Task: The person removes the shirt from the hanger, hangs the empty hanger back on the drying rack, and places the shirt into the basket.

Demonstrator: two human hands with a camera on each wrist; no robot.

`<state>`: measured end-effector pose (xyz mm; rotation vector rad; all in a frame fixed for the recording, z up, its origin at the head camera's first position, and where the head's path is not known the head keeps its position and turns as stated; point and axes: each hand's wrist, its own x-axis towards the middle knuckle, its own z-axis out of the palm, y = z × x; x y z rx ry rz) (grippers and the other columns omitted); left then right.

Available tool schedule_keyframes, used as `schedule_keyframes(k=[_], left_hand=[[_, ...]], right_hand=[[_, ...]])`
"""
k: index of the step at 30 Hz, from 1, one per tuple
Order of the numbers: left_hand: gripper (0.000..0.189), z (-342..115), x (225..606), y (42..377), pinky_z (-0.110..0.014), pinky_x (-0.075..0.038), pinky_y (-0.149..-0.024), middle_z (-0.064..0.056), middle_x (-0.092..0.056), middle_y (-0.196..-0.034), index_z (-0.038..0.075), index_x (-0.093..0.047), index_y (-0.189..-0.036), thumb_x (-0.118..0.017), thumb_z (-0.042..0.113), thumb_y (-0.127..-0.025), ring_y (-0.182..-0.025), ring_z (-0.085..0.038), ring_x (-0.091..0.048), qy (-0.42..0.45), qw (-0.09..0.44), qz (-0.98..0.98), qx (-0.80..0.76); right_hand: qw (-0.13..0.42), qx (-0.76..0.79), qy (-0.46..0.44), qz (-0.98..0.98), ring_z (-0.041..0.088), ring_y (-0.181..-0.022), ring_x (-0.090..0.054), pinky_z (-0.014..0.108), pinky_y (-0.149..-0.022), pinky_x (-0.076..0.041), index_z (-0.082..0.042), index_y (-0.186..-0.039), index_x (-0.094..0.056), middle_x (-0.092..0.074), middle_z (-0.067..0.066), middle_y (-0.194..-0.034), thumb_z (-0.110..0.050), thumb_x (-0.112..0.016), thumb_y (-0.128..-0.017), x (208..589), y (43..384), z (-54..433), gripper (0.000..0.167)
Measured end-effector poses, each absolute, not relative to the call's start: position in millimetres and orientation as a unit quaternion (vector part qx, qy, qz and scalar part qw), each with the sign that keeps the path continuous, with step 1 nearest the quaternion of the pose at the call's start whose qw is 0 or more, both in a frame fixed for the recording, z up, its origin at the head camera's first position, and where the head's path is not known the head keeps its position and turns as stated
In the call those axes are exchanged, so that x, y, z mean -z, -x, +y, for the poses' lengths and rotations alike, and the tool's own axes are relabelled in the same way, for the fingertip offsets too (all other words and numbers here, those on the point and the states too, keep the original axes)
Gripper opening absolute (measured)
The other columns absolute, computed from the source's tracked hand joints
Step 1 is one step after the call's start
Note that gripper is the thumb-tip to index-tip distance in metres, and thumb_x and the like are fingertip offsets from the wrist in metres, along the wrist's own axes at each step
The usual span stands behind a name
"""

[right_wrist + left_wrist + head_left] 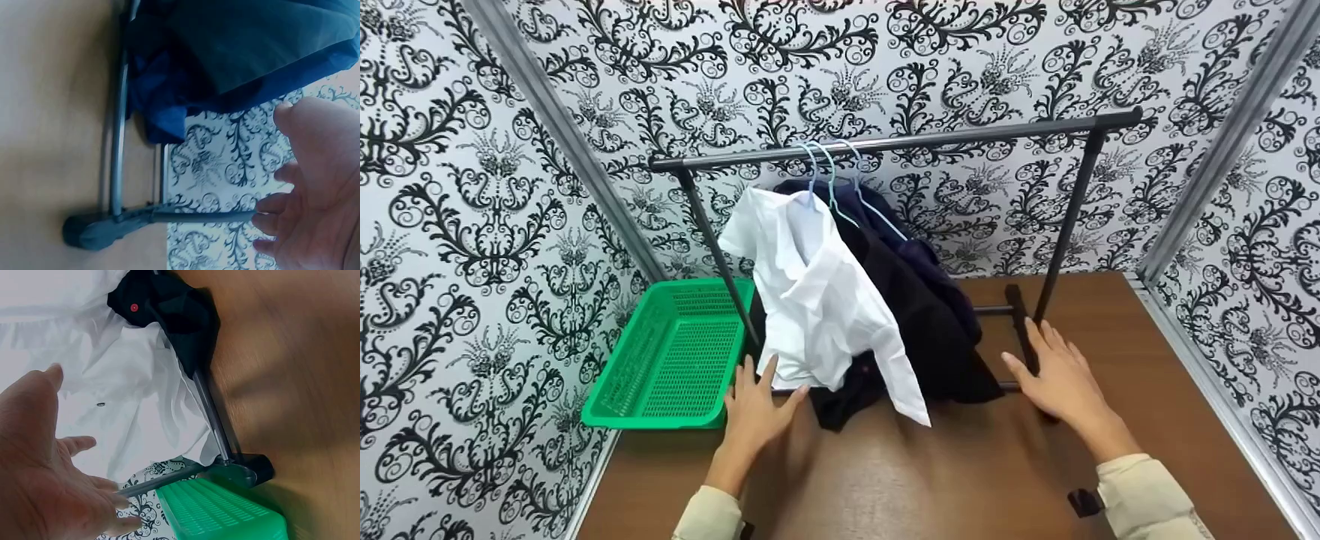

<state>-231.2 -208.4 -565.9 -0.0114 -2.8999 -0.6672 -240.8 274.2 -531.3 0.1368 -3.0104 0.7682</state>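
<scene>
A dark clothes rack [900, 140] stands on the table, holding a white shirt [825, 307], a black garment [911, 315] and a dark navy garment [922, 259] on pale blue and green hangers [832, 180]. My left hand [754, 416], fingers spread, is by the rack's lower left, close to the white shirt's hem. At the foot of the right post, my right hand [1061, 382] reaches out with extended fingers. The right wrist view shows that hand's fingertips [264, 222] at the post; whether they touch it I cannot tell. Neither hand holds anything.
A green plastic basket [604, 397] sits left of the rack, against the patterned wall [457, 262]. Brown wooden tabletop [885, 480] extends in front of the rack and to its right. Metal frame strips [1222, 405] run along the table's edges.
</scene>
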Motion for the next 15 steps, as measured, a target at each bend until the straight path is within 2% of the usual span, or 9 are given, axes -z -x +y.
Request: schedule_keyframes(k=[4, 9, 12, 15], left_hand=[[0.086, -209.6, 565.2, 228.6, -0.078, -0.039, -0.112, -0.038, -0.041, -0.162, 0.012, -0.051, -0.158, -0.066, 0.068, -0.095, -0.148, -0.059, -0.044, 0.003, 0.089, -0.970, 0.226], [0.083, -212.3, 565.1, 226.6, -0.076, -0.043, -0.109, -0.036, -0.047, -0.159, 0.011, -0.054, -0.156, -0.067, 0.066, -0.095, -0.142, -0.058, -0.050, 0.001, 0.093, -0.969, 0.228], [0.072, -212.4, 565.3, 226.9, -0.072, -0.047, -0.108, -0.032, -0.054, -0.154, 0.009, -0.060, -0.150, -0.071, 0.056, -0.097, -0.137, -0.055, -0.056, 0.002, 0.117, -0.963, 0.242], [0.057, -211.9, 565.3, 227.0, -0.066, -0.053, -0.104, -0.027, -0.064, -0.145, 0.007, -0.067, -0.141, -0.075, 0.043, -0.098, -0.128, -0.050, -0.064, 0.004, 0.165, -0.949, 0.268]], right_hand=[[0.052, -0.278, -0.041, -0.958, 0.060, -0.155, -0.028, 0.074, -0.125, -0.023, 0.000, -0.167, -0.030, -0.026, 0.034, -0.172, -0.064, -0.047, -0.108, 521.6, 244.2, 264.0, 0.089], [0.100, -0.306, -0.044, -0.946, 0.057, -0.149, -0.042, 0.071, -0.122, -0.034, 0.002, -0.158, -0.046, -0.043, 0.031, -0.165, -0.058, -0.052, -0.108, 509.2, 251.1, 250.1, 0.078], [0.126, -0.322, -0.049, -0.937, 0.054, -0.147, -0.047, 0.068, -0.122, -0.037, 0.002, -0.153, -0.054, -0.052, 0.028, -0.160, -0.051, -0.056, -0.109, 498.8, 254.3, 240.7, 0.069], [0.164, -0.342, -0.065, -0.923, 0.051, -0.143, -0.054, 0.065, -0.120, -0.041, 0.002, -0.146, -0.062, -0.060, 0.027, -0.152, -0.041, -0.061, -0.108, 487.2, 258.3, 228.3, 0.057]])
